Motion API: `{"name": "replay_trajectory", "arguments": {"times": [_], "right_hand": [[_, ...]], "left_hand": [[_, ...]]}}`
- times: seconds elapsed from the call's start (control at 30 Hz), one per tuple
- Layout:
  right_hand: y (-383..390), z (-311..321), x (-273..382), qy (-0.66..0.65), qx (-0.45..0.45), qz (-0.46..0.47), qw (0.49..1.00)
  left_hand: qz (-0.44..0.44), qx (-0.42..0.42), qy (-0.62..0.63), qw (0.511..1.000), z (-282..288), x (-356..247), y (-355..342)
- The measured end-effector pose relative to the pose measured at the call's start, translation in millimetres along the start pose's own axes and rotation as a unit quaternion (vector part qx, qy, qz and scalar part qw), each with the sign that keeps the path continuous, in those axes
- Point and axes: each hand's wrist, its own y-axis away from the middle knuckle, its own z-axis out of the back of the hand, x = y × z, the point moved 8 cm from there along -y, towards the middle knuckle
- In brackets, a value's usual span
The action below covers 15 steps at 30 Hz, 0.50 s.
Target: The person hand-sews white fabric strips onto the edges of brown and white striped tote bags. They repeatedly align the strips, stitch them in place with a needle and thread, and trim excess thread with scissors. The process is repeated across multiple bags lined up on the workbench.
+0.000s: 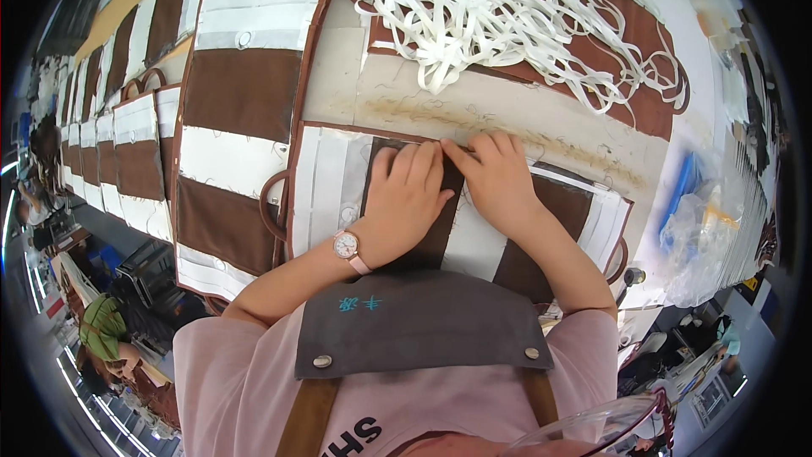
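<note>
In front of me lies a flat bag panel (475,228) in brown and white bands, with dark reddish-brown edging and a loop handle at each end. My left hand (408,203) rests on it palm down, fingers stretched toward the far edge and thumb apart; a watch with a pink strap is on that wrist. Beside it, my right hand (501,182) has its fingers bent at the same far edge, gripping the edging, and one digit points left toward the left hand's fingertips. What lies beneath the fingertips is hidden.
A heap of white tape (491,13) covers another brown piece (651,110) at the back right. Similar striped bag panels (241,89) lie to the left, overlapping mine. Clear plastic bags (702,241) lie at the right. Loose threads litter the table (389,97).
</note>
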Motion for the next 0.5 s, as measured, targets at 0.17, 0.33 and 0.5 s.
{"name": "replay_trajectory", "arguments": {"times": [0.17, 0.33, 0.5], "right_hand": [[13, 7, -37, -0.153, -0.028, -0.142, 0.977], [9, 5, -30, -0.177, -0.035, -0.09, 0.98], [9, 0, -29, -0.197, -0.053, -0.062, 0.977]], "left_hand": [[-0.051, 0.025, 0.028, 0.998, -11, -8, 3], [-0.047, 0.028, 0.003, 0.999, -16, -10, 1], [-0.051, 0.031, 0.0, 0.998, -14, -10, -1]]}}
